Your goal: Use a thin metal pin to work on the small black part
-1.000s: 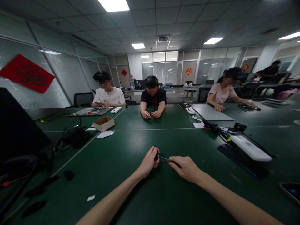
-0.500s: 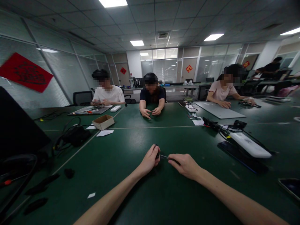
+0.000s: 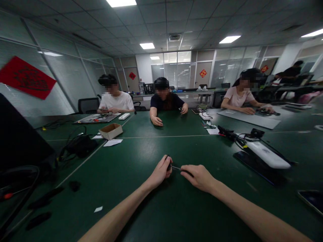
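My left hand (image 3: 158,174) is closed around a small black part (image 3: 169,165), mostly hidden by the fingers, so its kind cannot be made out. From the right, my right hand (image 3: 200,177) grips a screwdriver (image 3: 176,167) by its dark handle. The thin metal shaft spans the gap between my hands, its tip at the black part. Whether the tip sits in a screw is too small to see. Both hands are just above the green table (image 3: 141,153), near its middle.
Left of my hands are an open cardboard box (image 3: 111,133), a black cable bundle (image 3: 82,146), dark pieces (image 3: 39,220) and a paper scrap (image 3: 98,209). On the right lie a white device (image 3: 267,154) and a dark flat one (image 3: 254,168). Several co-workers sit across the table.
My hands, the screwdriver and the black part stay nearly in place. Across the table, one co-worker's hands have moved apart; at right, a co-worker's grey board has shifted rightward.
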Available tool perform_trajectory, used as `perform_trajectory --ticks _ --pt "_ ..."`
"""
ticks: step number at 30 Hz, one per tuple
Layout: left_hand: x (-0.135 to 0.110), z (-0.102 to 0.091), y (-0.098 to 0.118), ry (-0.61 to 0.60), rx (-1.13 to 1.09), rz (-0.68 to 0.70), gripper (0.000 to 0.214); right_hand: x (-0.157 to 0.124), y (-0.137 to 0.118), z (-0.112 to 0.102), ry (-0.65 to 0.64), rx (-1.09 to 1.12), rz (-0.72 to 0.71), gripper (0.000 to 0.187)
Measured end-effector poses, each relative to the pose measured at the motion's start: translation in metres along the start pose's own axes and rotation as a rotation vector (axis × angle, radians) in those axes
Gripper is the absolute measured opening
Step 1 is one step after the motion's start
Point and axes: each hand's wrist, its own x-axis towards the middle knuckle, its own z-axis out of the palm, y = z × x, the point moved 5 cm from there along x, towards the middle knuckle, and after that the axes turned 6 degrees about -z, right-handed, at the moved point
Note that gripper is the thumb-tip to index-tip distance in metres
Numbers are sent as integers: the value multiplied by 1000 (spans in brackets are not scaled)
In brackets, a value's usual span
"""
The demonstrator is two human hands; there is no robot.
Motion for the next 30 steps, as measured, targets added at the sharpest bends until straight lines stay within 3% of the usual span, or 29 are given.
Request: perform_trajectory --ticks 30 --pt "-2 4 3 49 42 -33 36 0 -3 -6 35 25 61 25"
